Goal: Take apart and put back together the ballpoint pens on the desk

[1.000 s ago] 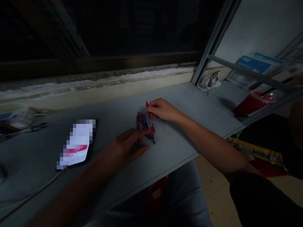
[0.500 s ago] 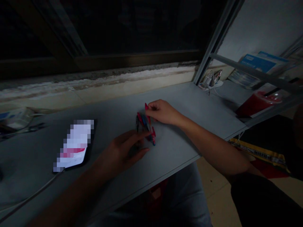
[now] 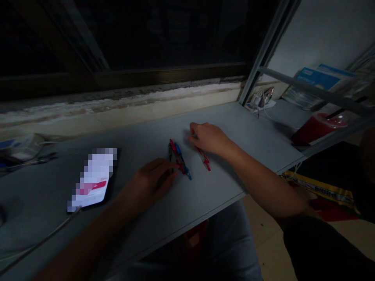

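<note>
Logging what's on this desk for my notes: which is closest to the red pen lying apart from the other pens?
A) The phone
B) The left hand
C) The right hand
C: the right hand rests just above the red pen, while the left hand sits beyond the cluster of pens.

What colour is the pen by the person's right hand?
The pen is red and whitish, best seen in the head view.
</note>
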`<state>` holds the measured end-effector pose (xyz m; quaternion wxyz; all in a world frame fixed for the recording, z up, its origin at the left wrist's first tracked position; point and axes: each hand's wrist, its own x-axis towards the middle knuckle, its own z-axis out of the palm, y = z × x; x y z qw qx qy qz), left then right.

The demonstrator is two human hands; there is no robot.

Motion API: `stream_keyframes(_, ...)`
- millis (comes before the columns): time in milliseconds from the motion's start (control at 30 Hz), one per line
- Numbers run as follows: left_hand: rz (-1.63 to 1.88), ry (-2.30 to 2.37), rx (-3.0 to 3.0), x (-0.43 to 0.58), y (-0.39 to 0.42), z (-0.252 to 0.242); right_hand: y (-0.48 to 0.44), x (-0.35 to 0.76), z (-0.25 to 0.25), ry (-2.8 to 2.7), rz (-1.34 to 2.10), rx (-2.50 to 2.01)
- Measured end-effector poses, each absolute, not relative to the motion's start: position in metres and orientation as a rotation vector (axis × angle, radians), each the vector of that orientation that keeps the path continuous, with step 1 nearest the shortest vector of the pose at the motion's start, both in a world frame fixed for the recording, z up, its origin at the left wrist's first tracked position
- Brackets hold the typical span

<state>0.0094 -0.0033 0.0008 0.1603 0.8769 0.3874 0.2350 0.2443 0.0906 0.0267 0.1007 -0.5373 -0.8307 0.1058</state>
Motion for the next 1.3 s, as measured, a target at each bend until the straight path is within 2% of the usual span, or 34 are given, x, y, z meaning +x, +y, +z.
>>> stream_keyframes(167,0.584,1.218,2.504,0.009,0.000,-0.003,0.078,0.227,0.020,-2.676,0.641,-1.055)
stream_keyframes(500,0.495,1.132,2.601,0.005,0.007,-0.017,0.070,0.227,0.018,-2.757,0.734,-1.017)
stream_keyframes(700,0.479,1.142,2.585,0.005,0.005,-0.013,0.076,0.226,0.021,-2.399,0.857,-0.983)
stream_keyframes(867,0.575,1.173,2.500,0.007,-0.001,-0.003,0.075,0.217,0.019,-1.768,1.527,-0.903)
stream_keyframes(933,0.661,1.245,2.471,0.008,-0.003,0.001,0.074,0.214,0.018,-1.535,1.685,-0.862)
stream_keyframes(1133,0.820,1.468,2.427,0.005,-0.002,-0.003,0.074,0.210,0.019,-1.403,1.915,-0.807)
stream_keyframes(1300,0.921,1.484,2.500,0.004,-0.004,-0.003,0.070,0.212,0.023,-1.467,1.871,-0.788)
